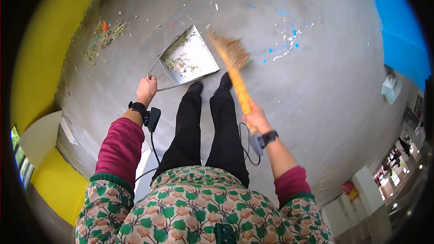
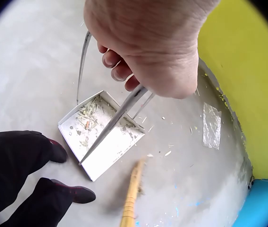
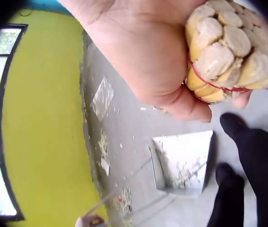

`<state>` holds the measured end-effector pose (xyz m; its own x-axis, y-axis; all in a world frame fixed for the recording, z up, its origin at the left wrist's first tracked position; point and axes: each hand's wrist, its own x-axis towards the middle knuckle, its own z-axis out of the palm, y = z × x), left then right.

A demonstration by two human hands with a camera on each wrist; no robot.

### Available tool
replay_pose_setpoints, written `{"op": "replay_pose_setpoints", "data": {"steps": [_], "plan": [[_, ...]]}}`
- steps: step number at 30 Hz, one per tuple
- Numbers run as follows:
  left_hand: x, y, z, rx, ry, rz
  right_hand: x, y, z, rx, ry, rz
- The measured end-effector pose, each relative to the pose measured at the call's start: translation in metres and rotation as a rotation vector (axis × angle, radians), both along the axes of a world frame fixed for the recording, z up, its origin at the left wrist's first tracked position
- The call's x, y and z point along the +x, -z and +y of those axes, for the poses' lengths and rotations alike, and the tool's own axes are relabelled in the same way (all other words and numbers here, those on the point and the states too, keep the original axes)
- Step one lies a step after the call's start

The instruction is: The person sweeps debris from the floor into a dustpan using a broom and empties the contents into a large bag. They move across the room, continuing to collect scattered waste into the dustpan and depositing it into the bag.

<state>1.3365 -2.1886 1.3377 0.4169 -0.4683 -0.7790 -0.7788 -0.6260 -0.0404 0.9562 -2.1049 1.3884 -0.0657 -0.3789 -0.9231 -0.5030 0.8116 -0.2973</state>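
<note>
My left hand [image 1: 147, 89] grips the thin metal handle of a dustpan [image 1: 205, 61], fingers curled round the bar in the left wrist view. The dustpan lies on the floor just ahead of my shoes, with straw bits and crumbs inside. My right hand [image 1: 257, 116] holds a straw broom [image 1: 238, 83] by its bound yellow handle. Its bristles [image 1: 233, 49] are over the floor to the right of the dustpan, somewhat blurred. In the right wrist view the cut stalk end of the broom handle [image 3: 219, 49] sticks out of my fist.
A straw pile [image 1: 106, 38] with an orange scrap lies by the yellow wall [image 1: 45, 49]. Blue and white specks [image 1: 285, 40] dot the floor at right, before a blue wall [image 1: 402, 31]. A clear plastic piece [image 2: 212, 125] lies near the wall. Cables hang from both wrists.
</note>
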Motion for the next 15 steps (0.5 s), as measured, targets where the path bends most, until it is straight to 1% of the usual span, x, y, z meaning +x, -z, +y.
{"op": "replay_pose_setpoints", "data": {"steps": [1, 2, 4, 5, 7, 8, 10, 11, 12, 13, 15], "plan": [[0.002, 0.002, 0.000, 0.000, -0.012, -0.015, 0.001, -0.018, -0.001, 0.249, 0.172, -0.138], [-0.001, -0.002, -0.004, -0.001, -0.034, -0.022, -0.001, -0.033, -0.009, 0.250, 0.149, -0.142], [-0.010, -0.019, -0.012, 0.037, -0.015, -0.039, -0.008, -0.062, -0.029, 0.301, 0.235, -0.176], [-0.012, -0.022, -0.011, 0.050, -0.032, -0.043, -0.013, -0.065, -0.044, 0.254, 0.189, -0.137], [-0.015, -0.023, -0.010, 0.012, -0.005, -0.061, -0.026, -0.049, -0.086, 0.103, 0.065, -0.044], [-0.016, -0.024, -0.011, 0.015, -0.019, -0.069, -0.032, -0.033, -0.111, 0.000, -0.009, 0.006], [-0.014, -0.024, -0.012, 0.042, -0.021, -0.010, -0.039, 0.007, -0.162, -0.176, -0.178, 0.109], [-0.011, -0.022, -0.009, 0.045, -0.022, -0.019, -0.032, 0.019, -0.188, -0.125, -0.194, 0.092], [-0.009, -0.017, -0.006, 0.043, -0.030, -0.016, -0.028, 0.024, -0.203, -0.074, -0.208, 0.081], [-0.007, -0.012, -0.006, 0.032, -0.037, -0.009, -0.022, 0.028, -0.192, -0.082, -0.207, 0.082], [-0.011, -0.016, -0.010, 0.021, -0.035, -0.011, -0.005, 0.044, -0.142, -0.268, -0.503, 0.152]]}}
